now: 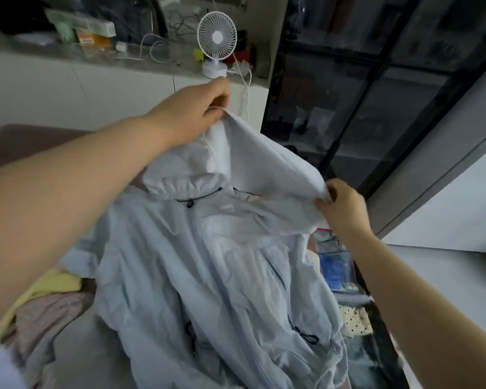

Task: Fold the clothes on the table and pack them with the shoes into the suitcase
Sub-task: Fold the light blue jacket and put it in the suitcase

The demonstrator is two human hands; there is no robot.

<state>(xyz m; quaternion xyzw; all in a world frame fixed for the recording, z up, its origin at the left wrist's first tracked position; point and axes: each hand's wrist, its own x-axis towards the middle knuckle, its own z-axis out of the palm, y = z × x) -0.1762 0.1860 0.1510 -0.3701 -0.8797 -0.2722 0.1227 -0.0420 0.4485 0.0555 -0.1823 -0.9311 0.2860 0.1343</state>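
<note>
- One view only, from your head, looking forward and down along both your forearms.
- Wide-angle: straight edges bow toward the frame borders, as at the dark glass cabinet point(376, 88) on the right.
- Close range: the pale blue jacket point(208, 262) fills the centre and your left hand point(191, 108) and right hand point(343, 206) sit mid-frame.
- Far end of view reaches the counter with a white fan point(217, 37).
- No second view to share anything with.

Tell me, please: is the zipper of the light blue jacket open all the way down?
No, the light blue jacket, held up by the left hand and right hand, shows its front zipper closed up to the collar.
</note>
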